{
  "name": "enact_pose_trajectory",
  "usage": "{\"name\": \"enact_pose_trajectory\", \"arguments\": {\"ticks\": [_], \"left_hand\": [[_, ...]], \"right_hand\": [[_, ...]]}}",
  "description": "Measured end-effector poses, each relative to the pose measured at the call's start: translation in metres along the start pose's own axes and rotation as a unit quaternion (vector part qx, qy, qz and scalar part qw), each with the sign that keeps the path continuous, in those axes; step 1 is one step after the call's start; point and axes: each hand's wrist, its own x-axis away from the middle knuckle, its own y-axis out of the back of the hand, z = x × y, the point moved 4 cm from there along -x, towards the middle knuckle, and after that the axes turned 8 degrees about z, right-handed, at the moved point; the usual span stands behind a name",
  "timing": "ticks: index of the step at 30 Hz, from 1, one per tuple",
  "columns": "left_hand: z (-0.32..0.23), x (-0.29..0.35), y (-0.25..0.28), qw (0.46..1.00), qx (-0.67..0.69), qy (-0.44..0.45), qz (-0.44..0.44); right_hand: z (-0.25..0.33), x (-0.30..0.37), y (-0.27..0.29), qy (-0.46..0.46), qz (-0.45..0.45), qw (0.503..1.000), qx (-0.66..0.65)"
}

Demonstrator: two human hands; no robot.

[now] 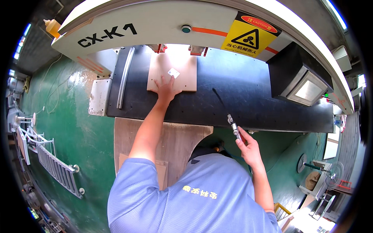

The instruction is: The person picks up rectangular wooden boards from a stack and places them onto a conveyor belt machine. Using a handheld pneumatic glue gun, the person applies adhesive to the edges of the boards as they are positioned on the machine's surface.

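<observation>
Head view, dial centred on the board, twelve away from you. Pale board (pixel 188 66) lies flat on the black surface (pixel 248 110), far end running out of sight under the white beam (pixel 163 29). White label (pixel 173 72) on its face, near centre. Red-tipped clamp parts (pixel 157 48) at eleven and two; contact with the board, can't tell.

Your left hand (pixel 165 91) comes in from six: fingers spread and released, laid on the board, one fingertip at the label's near edge. Your right hand (pixel 251 149), between four and five, has its fingers curled round an air-gun-like tool (pixel 234 127). Black nozzle points up toward eleven, tip off the board's four o'clock side, apart from it. Trigger state: can't tell.

Progress, my read: board placed and labelled, hand steadying it, tool ready. Dark spots by its near edge may be drilled holes; if so, some machining's done. Left: board isn't off the surface, nozzle isn't over it. Another pale panel (pixel 162 173) sits near six; finished or waiting, can't tell.
</observation>
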Motion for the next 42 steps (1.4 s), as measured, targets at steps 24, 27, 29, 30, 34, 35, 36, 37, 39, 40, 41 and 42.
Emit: {"name": "enact_pose_trajectory", "arguments": {"ticks": [24,27,29,30,34,35,36,37,39,40,41,42], "left_hand": [[0.003,-0.012,0.006,0.999,-0.002,-0.017,-0.037],[0.001,-0.013,0.007,0.999,-0.003,-0.015,-0.033],[-0.002,-0.015,0.004,0.999,-0.001,-0.017,-0.031],[0.0,-0.015,0.002,0.999,-0.001,-0.017,-0.032],[0.001,-0.014,0.003,1.0,-0.004,-0.017,-0.023],[0.002,-0.013,0.004,1.0,-0.008,-0.014,-0.022],[0.002,-0.013,0.004,1.0,-0.012,-0.011,-0.021],[0.002,-0.013,0.004,1.0,-0.016,-0.008,-0.019],[0.003,-0.014,0.003,1.0,-0.018,-0.012,-0.021],[0.004,-0.014,0.001,0.999,-0.019,-0.014,-0.023],[0.002,-0.014,0.003,1.0,-0.025,-0.014,-0.014],[0.0,-0.015,0.004,0.999,-0.031,-0.014,-0.005]], "right_hand": [[0.16,-0.035,-0.03,0.244,-0.092,0.941,0.216],[0.118,-0.028,-0.027,0.2,-0.036,0.965,0.163],[0.083,-0.028,-0.026,0.143,-0.015,0.982,0.12],[0.069,-0.028,-0.025,0.12,-0.012,0.985,0.124],[0.05,-0.016,-0.026,0.052,0.001,0.99,0.128],[0.046,-0.014,-0.026,0.043,0.013,0.989,0.139],[0.041,-0.013,-0.025,0.034,0.026,0.988,0.15],[0.037,-0.011,-0.025,0.024,0.038,0.986,0.16],[0.033,-0.009,-0.026,0.003,0.054,0.987,0.154],[0.029,-0.008,-0.028,-0.015,0.063,0.986,0.151],[0.028,-0.007,-0.028,-0.032,0.068,0.986,0.149],[0.025,-0.006,-0.028,-0.022,0.062,0.987,0.149]]}}
